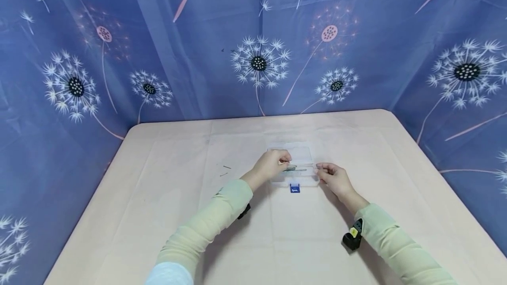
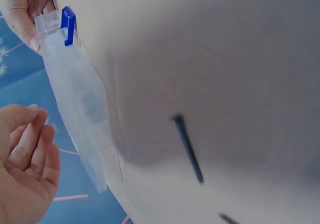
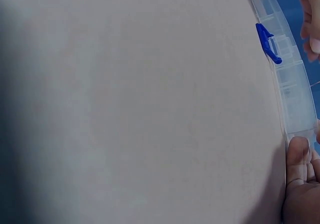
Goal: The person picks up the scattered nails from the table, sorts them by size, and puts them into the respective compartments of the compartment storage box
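Note:
A clear plastic box (image 1: 277, 179) with a blue latch (image 1: 295, 188) lies on the table with its lid raised at the back. Several thin dark metal pieces (image 1: 291, 168) lie inside it. My left hand (image 1: 273, 163) hovers over the box's left part, fingers loosely bent and thumb close to the index fingertip; nothing shows between them in the left wrist view. My right hand (image 1: 334, 179) holds the box's right end, fingers at its side wall. In the left wrist view a dark nail-like piece (image 2: 189, 150) lies on the table, left of the box.
A second small dark piece (image 2: 229, 218) lies near the first on the pale tablecloth (image 1: 166, 214). Blue cloth (image 1: 222, 8) with dandelion prints hangs behind the table and along both sides. A black wrist camera (image 1: 352, 235) sits under the right sleeve.

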Motion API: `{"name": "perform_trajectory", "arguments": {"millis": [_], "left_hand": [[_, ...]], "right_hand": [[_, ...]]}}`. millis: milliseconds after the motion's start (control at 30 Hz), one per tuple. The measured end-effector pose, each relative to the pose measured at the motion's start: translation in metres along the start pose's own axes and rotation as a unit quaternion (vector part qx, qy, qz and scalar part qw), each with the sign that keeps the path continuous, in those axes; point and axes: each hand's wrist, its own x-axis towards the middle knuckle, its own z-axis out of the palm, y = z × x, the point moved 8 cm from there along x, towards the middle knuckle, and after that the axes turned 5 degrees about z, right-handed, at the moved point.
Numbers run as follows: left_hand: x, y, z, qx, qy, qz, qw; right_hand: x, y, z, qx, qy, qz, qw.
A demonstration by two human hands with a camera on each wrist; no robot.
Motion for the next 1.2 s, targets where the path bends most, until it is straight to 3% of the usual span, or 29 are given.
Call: {"name": "perform_trajectory", "arguments": {"millis": [400,633,867,1200], "left_hand": [[-0.011,-0.007,-0.021,0.024,-0.009,-0.016,0.9995],[-0.023,-0.010,-0.025,0.026,-0.008,-0.023,0.9994],[-0.039,-0.015,-0.028,0.018,0.004,-0.014,0.9997],[-0.063,-0.021,-0.041,0.034,-0.014,0.011,0.9993]], "right_hand": [[0.003,-0.002,-0.003,0.012,-0.001,-0.007,1.000],[-0.002,0.000,-0.002,0.005,0.000,-0.002,1.000],[-0.003,0.001,0.000,0.003,0.007,-0.003,1.000],[-0.002,0.001,0.002,0.001,-0.003,-0.006,1.000]]}}
